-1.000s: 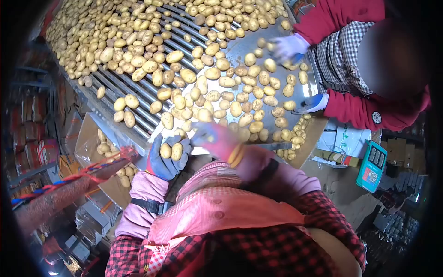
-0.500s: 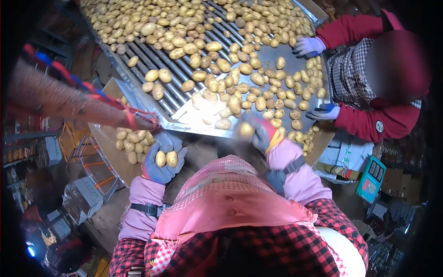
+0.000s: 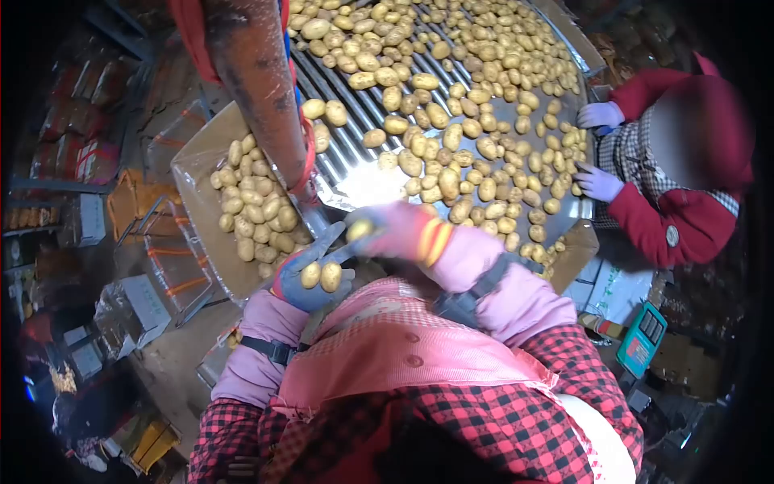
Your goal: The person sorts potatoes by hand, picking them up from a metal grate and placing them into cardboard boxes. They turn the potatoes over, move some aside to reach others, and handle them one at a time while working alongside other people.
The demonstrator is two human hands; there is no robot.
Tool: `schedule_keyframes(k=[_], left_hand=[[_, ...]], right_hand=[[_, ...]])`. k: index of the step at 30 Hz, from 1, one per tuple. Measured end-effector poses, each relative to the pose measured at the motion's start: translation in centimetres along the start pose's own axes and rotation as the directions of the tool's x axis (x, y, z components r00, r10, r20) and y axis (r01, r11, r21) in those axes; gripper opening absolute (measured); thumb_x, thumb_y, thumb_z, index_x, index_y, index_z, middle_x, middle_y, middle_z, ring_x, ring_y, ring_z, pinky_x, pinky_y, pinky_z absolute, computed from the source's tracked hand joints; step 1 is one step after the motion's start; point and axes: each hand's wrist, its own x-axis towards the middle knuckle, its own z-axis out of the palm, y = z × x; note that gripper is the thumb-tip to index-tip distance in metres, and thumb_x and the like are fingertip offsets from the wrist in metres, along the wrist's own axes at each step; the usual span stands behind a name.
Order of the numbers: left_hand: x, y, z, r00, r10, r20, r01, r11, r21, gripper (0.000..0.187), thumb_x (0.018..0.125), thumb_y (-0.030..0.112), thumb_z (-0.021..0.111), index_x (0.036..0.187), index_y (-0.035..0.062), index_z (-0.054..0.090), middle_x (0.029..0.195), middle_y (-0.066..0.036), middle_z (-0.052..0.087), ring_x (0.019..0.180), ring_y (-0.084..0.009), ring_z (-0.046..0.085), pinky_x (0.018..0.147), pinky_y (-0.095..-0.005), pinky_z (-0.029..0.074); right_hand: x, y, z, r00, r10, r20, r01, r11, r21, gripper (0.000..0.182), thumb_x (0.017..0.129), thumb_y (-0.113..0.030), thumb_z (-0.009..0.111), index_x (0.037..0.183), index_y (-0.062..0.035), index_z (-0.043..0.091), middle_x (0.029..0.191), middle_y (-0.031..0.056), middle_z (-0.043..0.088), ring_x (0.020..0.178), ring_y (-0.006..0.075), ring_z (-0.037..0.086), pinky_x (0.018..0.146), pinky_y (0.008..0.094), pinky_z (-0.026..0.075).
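My left hand, in a grey-blue glove, is cupped palm up around two small yellow potatoes. Close above it, my right hand, gloved in pink and grey, grips a single potato at its fingertips; motion blurs this hand a little. Just beyond the hands, many loose potatoes lie on the metal sorting table, part slatted rollers and part smooth plate. Left of my left hand stands a cardboard box partly filled with potatoes.
A rusty metal post with red and blue cords slants over the table's left side. Across on the right, a person in red sleeves has both gloved hands at the table's edge. A teal scale stands at lower right.
My right hand has moved left from the table's edge with its potato, coming close to my left hand. The view has turned, shifting the post and box rightward. The other person's hands have moved.
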Motion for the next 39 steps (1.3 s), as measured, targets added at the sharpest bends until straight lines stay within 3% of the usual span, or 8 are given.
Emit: schedule_keyframes(k=[6, 14, 17, 23, 29, 33, 37, 39], left_hand=[[-3.8, 3.7, 1.8, 0.771, 0.637, 0.024, -0.237, 0.252, 0.938, 0.045, 0.08, 0.013, 0.07, 0.123, 0.0055, 0.057, 0.104, -0.007, 0.065, 0.085, -0.019, 0.062, 0.078, -0.0318, 0.052], [-2.3, 10.8, -12.4, 0.709, 0.581, -0.4, -0.691, 0.686, -0.229, 0.044, 0.095, 0.038, 0.051, 0.126, 0.007, 0.05, 0.112, -0.006, 0.057, 0.113, -0.0231, 0.054, 0.093, -0.0412, 0.046], [-1.8, 17.6, -20.8, 0.388, 0.797, -0.463, -0.392, 0.597, 0.7, 0.044, 0.093, 0.037, 0.057, 0.124, 0.0063, 0.048, 0.127, -0.015, 0.052, 0.122, -0.0252, 0.048, 0.103, -0.0398, 0.041], [1.0, 13.0, -18.5, 0.569, 0.591, -0.573, -0.386, 0.806, 0.448, 0.044, 0.096, 0.031, 0.048, 0.134, 0.0095, 0.045, 0.134, -0.015, 0.049, 0.126, -0.0292, 0.046, 0.105, -0.0487, 0.037], [-0.3, 5.9, -8.3, 0.955, 0.291, 0.063, -0.032, -0.108, 0.994, 0.047, 0.098, 0.033, 0.042, 0.139, 0.0092, 0.042, 0.141, -0.017, 0.045, 0.13, -0.0333, 0.043, 0.106, -0.0485, 0.037], [0.3, 5.1, -6.6, 0.991, 0.135, -0.011, -0.065, 0.54, 0.839, 0.048, 0.1, 0.034, 0.039, 0.141, 0.0084, 0.041, 0.143, -0.019, 0.043, 0.13, -0.0356, 0.043, 0.107, -0.0481, 0.037], [1.0, 3.0, -5.4, 0.991, -0.129, 0.046, 0.126, 0.729, -0.673, 0.047, 0.101, 0.034, 0.038, 0.137, 0.0057, 0.044, 0.14, -0.023, 0.045, 0.124, -0.0363, 0.048, 0.105, -0.0469, 0.039], [1.7, 1.3, -4.9, 0.996, -0.04, 0.078, 0.05, 0.99, -0.129, 0.043, 0.101, 0.033, 0.04, 0.135, 0.0065, 0.046, 0.137, -0.021, 0.049, 0.122, -0.0343, 0.05, 0.104, -0.0445, 0.04]], right_hand=[[-0.9, 3.6, -1.2, 0.983, -0.155, 0.102, 0.06, 0.787, 0.614, 0.036, 0.09, -0.026, 0.064, 0.12, -0.0066, 0.061, 0.113, 0.0062, 0.064, 0.099, 0.0177, 0.06, 0.083, 0.0332, 0.051], [-6.5, 3.7, -0.3, 0.965, 0.029, 0.262, -0.212, 0.674, 0.707, 0.04, 0.097, -0.035, 0.055, 0.123, -0.0035, 0.057, 0.108, 0.0078, 0.064, 0.091, 0.0162, 0.062, 0.072, 0.0273, 0.052], [-5.9, 5.8, 1.1, 0.995, -0.051, 0.086, -0.018, 0.755, 0.656, 0.036, 0.098, -0.032, 0.054, 0.116, -0.0026, 0.061, 0.106, 0.0088, 0.066, 0.091, 0.0165, 0.063, 0.073, 0.0294, 0.052], [-8.4, 15.0, -2.0, 0.901, 0.364, -0.236, -0.358, 0.931, 0.073, 0.029, 0.092, -0.029, 0.06, 0.104, -0.0053, 0.069, 0.089, 0.0073, 0.071, 0.078, 0.0165, 0.065, 0.079, 0.0312, 0.051], [-2.2, 10.9, -9.1, 0.584, 0.581, -0.567, -0.728, 0.683, -0.05, 0.081, 0.068, -0.049, 0.077, 0.133, -0.0066, 0.051, 0.124, 0.0185, 0.061, 0.114, 0.0295, 0.06, 0.094, 0.038, 0.048], [-1.0, 11.4, -9.3, 0.706, 0.531, -0.469, -0.613, 0.789, -0.029, 0.086, 0.065, -0.045, 0.081, 0.133, -0.0049, 0.049, 0.125, 0.0178, 0.059, 0.113, 0.0277, 0.06, 0.094, 0.0364, 0.047], [-3.8, 9.9, -6.3, 0.836, 0.116, -0.536, 0.024, 0.969, 0.247, 0.079, 0.069, -0.031, 0.083, 0.134, -0.0051, 0.046, 0.122, 0.01, 0.056, 0.099, 0.0201, 0.06, 0.088, 0.0329, 0.049], [-5.2, 5.9, -5.4, 0.91, 0.198, -0.363, 0.164, 0.633, 0.757, 0.068, 0.081, -0.021, 0.072, 0.138, -0.007, 0.039, 0.121, 0.011, 0.056, 0.101, 0.0214, 0.06, 0.085, 0.0339, 0.051]])
